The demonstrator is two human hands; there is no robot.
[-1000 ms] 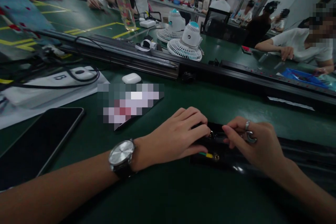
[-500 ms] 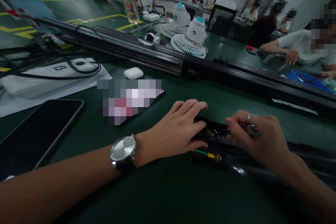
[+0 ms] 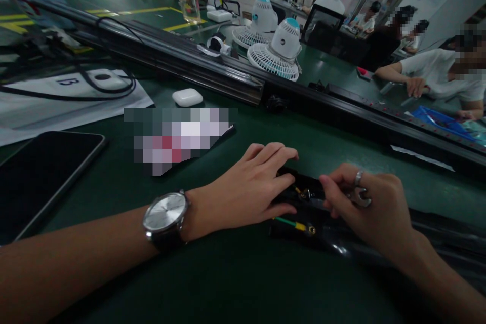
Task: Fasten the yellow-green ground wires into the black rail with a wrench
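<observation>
A small open-end wrench (image 3: 360,197) is gripped in my closed right hand (image 3: 374,202), its jaw showing beside the ringed finger; the far end is hidden. Below that hand lies a long black housing (image 3: 337,245) with a glossy surface, running off to the right. Across its left end rests my left hand (image 3: 261,182), fingers spread and slightly bent. Near those fingertips a green wire with a yellow sleeve and ring terminal (image 3: 299,226) lies against the housing. A second ring terminal (image 3: 304,194) sits by a bolt between both hands.
A long black rail (image 3: 212,73) crosses the bench behind my hands. A phone (image 3: 49,177), a blurred-out item (image 3: 182,139) and a white earbud case (image 3: 187,97) lie on the left. Two white fans (image 3: 279,50) stand beyond the rail; a co-worker (image 3: 436,71) sits at right.
The view has shifted slightly. My right hand has moved a little and more of the wrench jaw shows. My left hand keeps its place on the housing.
</observation>
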